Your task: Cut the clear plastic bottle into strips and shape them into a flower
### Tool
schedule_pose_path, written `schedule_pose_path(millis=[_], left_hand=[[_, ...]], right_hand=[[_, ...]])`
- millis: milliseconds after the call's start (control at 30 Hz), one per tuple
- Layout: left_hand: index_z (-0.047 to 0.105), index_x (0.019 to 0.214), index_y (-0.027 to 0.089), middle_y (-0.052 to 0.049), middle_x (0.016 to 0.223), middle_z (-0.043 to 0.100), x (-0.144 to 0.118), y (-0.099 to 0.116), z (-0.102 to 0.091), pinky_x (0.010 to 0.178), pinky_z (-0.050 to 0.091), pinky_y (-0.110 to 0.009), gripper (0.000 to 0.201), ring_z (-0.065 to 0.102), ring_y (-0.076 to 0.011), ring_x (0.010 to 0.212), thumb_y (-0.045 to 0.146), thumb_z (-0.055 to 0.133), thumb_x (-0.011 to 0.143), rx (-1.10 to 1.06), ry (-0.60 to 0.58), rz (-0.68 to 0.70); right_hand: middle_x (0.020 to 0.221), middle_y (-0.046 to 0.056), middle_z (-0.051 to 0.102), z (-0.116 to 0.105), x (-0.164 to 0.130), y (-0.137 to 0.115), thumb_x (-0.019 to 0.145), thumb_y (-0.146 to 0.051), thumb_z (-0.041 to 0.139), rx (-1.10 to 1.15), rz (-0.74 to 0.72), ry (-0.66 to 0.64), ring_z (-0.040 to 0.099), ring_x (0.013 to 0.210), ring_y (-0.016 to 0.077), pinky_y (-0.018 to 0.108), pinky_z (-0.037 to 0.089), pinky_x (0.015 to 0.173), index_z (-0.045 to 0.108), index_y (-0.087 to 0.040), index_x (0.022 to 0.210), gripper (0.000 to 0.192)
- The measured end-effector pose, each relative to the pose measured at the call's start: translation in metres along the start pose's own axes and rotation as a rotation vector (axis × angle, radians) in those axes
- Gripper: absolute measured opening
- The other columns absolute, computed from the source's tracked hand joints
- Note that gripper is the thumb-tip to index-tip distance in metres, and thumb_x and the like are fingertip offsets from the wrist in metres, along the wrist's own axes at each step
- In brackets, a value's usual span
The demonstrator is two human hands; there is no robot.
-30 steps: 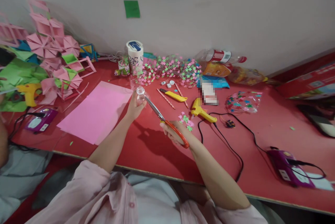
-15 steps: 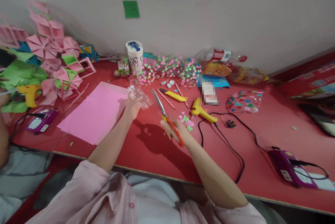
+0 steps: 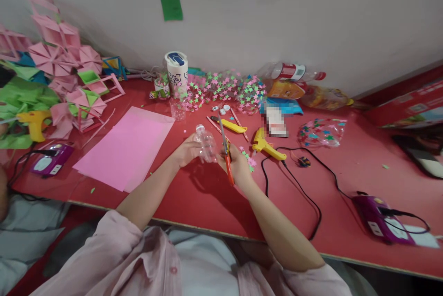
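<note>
Head view: the left hand (image 3: 187, 152) is closed around a small clear plastic bottle piece (image 3: 205, 141), thin-walled and glossy, its neck tilted up and away, held just above the red table (image 3: 194, 194) near the middle of its front edge. The right hand (image 3: 238, 165) grips the orange loop handles of a pair of scissors (image 3: 225, 153); the narrow grey metal blades point away toward the wall and lie together, right beside the bottle piece, though whether they touch it cannot be told. A flat matte pink paper sheet (image 3: 124, 148) lies left of the hands toward the front edge. Just beyond the right hand sits a yellow glue gun (image 3: 267, 146) with a black cord trailing toward the front edge, and a yellow ribbed utility knife (image 3: 231, 125). Small foam stars (image 3: 224, 88), pink and green, are heaped along the back edge beside an upright white cylindrical cup (image 3: 177, 70). Folded pink and green paper shapes (image 3: 65, 79) fill the back left corner. A purple power strip (image 3: 382, 222) lies near the front right corner
</note>
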State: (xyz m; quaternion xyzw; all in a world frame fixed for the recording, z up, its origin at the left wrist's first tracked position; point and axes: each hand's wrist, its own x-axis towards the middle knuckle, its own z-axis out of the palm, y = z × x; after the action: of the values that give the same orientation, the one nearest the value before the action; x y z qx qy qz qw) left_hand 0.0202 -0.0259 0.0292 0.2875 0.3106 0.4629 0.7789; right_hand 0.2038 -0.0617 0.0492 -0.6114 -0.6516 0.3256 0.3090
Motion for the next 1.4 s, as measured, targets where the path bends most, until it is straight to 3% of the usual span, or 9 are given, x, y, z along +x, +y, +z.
schedule_pose_path(millis=[100, 333, 467, 667, 900, 1000, 1167, 1233, 1400], left_hand=[[0.062, 0.103, 0.016, -0.012, 0.103, 0.072, 0.000, 0.001, -0.003, 0.092, 0.053, -0.049, 0.040, 0.069, -0.0308, 0.102, 0.031, 0.074, 0.067, -0.020, -0.064, -0.009], [0.062, 0.101, 0.016, -0.010, 0.099, 0.070, 0.001, -0.002, 0.001, 0.078, 0.057, -0.042, 0.050, 0.071, -0.0245, 0.086, 0.046, 0.081, 0.066, 0.054, -0.013, 0.057], [0.062, 0.101, 0.016, -0.009, 0.099, 0.070, 0.001, -0.003, 0.002, 0.080, 0.056, -0.042, 0.051, 0.070, -0.0229, 0.086, 0.051, 0.080, 0.068, 0.077, -0.006, 0.094], [0.060, 0.102, 0.017, -0.007, 0.099, 0.070, 0.001, -0.003, 0.001, 0.087, 0.054, -0.044, 0.045, 0.070, -0.0222, 0.089, 0.036, 0.082, 0.068, 0.111, 0.030, 0.108], [0.052, 0.097, 0.021, 0.001, 0.081, 0.070, 0.003, -0.011, 0.005, 0.079, 0.055, -0.040, 0.054, 0.069, -0.0172, 0.070, 0.020, 0.085, 0.054, 0.062, 0.160, 0.077], [0.049, 0.097, 0.023, 0.003, 0.078, 0.069, 0.006, -0.009, 0.004, 0.080, 0.056, -0.042, 0.056, 0.070, -0.0179, 0.069, 0.020, 0.084, 0.053, 0.020, 0.210, 0.125], [0.047, 0.098, 0.023, 0.005, 0.078, 0.066, 0.014, 0.010, -0.013, 0.078, 0.055, -0.039, 0.048, 0.070, -0.0172, 0.071, 0.023, 0.078, 0.062, 0.011, 0.409, 0.329], [0.046, 0.096, 0.023, 0.005, 0.076, 0.064, 0.016, 0.017, -0.022, 0.077, 0.055, -0.036, 0.044, 0.068, -0.0147, 0.068, 0.026, 0.076, 0.065, -0.003, 0.498, 0.378], [0.048, 0.089, 0.021, 0.004, 0.074, 0.062, 0.018, 0.024, -0.032, 0.078, 0.053, -0.033, 0.038, 0.065, -0.0119, 0.067, 0.029, 0.075, 0.064, -0.024, 0.546, 0.501]], right_hand=[[0.064, -0.004, 0.047, 0.001, 0.000, 0.002, 0.071, -0.041, 0.054, -0.002, -0.011, -0.002, 0.042, 0.060, 0.0137, 0.028, 0.036, 0.060, 0.040, -0.024, 0.074, 0.022], [0.057, -0.006, 0.043, 0.001, -0.005, -0.006, 0.072, -0.046, 0.059, 0.143, 0.085, -0.092, 0.043, 0.051, 0.0131, 0.027, 0.037, 0.051, 0.037, -0.025, 0.074, 0.030], [0.054, -0.006, 0.047, -0.004, -0.007, -0.017, 0.071, -0.052, 0.061, 0.273, 0.137, -0.120, 0.046, 0.046, 0.0132, 0.027, 0.038, 0.050, 0.040, -0.025, 0.076, 0.035], [0.050, -0.006, 0.047, -0.010, -0.007, -0.021, 0.071, -0.054, 0.060, 0.330, 0.140, -0.129, 0.051, 0.047, 0.0146, 0.029, 0.041, 0.054, 0.040, -0.025, 0.072, 0.035], [0.055, -0.006, 0.042, 0.000, -0.004, -0.013, 0.068, -0.049, 0.061, 0.056, 0.083, -0.101, 0.041, 0.050, 0.0117, 0.026, 0.033, 0.050, 0.038, -0.025, 0.068, 0.034], [0.054, -0.007, 0.042, -0.001, -0.004, -0.013, 0.070, -0.056, 0.062, 0.107, 0.110, -0.193, 0.042, 0.049, 0.0117, 0.026, 0.034, 0.049, 0.040, -0.025, 0.069, 0.038], [0.052, -0.010, 0.038, -0.017, -0.006, -0.016, 0.072, -0.065, 0.064, 0.259, 0.136, -0.391, 0.043, 0.046, 0.0098, 0.027, 0.046, 0.056, 0.042, -0.024, 0.071, 0.047], [0.053, -0.010, 0.039, -0.023, -0.006, -0.015, 0.071, -0.065, 0.067, 0.198, 0.125, -0.491, 0.044, 0.047, 0.0095, 0.026, 0.046, 0.054, 0.043, -0.023, 0.071, 0.048], [0.048, -0.009, 0.042, -0.028, -0.006, -0.009, 0.078, -0.069, 0.058, 0.032, 0.129, -0.617, 0.045, 0.040, 0.0097, 0.023, 0.038, 0.046, 0.052, -0.020, 0.074, 0.050]])
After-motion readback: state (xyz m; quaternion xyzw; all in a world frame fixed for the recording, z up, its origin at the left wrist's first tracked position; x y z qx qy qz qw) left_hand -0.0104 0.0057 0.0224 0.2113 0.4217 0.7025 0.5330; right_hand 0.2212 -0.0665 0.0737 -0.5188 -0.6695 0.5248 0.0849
